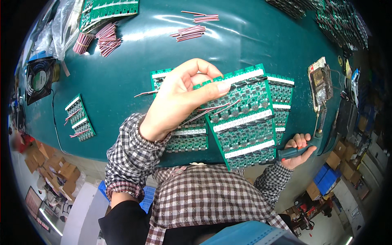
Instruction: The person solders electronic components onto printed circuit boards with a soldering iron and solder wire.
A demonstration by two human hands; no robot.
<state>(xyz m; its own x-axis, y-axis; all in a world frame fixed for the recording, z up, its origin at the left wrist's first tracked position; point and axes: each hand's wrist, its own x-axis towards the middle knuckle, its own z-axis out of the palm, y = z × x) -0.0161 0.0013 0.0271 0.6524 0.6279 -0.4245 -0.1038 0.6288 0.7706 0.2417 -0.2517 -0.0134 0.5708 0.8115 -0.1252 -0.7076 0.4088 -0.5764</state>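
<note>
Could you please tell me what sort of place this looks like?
Probably an electronics assembly bench: green circuit board panels, bundles of red and white wires, and a soldering iron in the right hand.

Brown cardboard boxes (61, 171) lie on the floor at lower left.

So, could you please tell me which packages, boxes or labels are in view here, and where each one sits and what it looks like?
Cardboard boxes: brown, heaped on the floor at lower left.
Clear plastic bags: crumpled, at the table's upper left.
Cardboard boxes: brown, stacked on the floor at right.
Blue crates: rectangular, on the floor at lower right.
Fan label: round, pale green, at the hub of the black fan at left.
</note>
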